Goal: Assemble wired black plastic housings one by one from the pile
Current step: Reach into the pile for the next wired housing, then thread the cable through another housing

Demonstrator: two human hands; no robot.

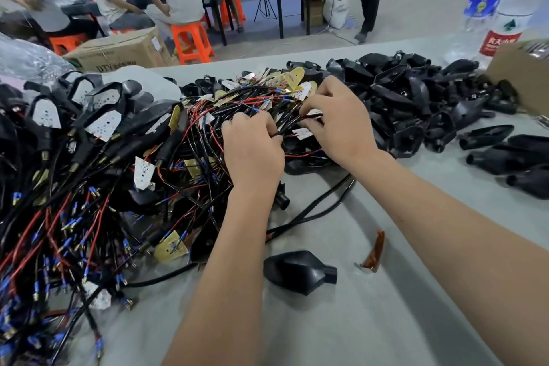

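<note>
Loose housing [300, 272] lies nearest; both hands — left hand [252, 151], right hand [338, 125] — pinch tangled wires [285, 128]. Pulling risks dragging neighbouring harnesses.

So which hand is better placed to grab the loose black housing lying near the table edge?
Probably the right hand: the loose black housing lies between the forearms, nearer the right. Both hands are pinching wires in the pile, so either must let go first.

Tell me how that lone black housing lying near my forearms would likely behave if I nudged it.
The lone black housing looks like hollow moulded plastic, so probably light and stiff. It lies on a flattish side, so it would likely slide on the grey table rather than roll, perhaps pivoting around its round neck.
</note>
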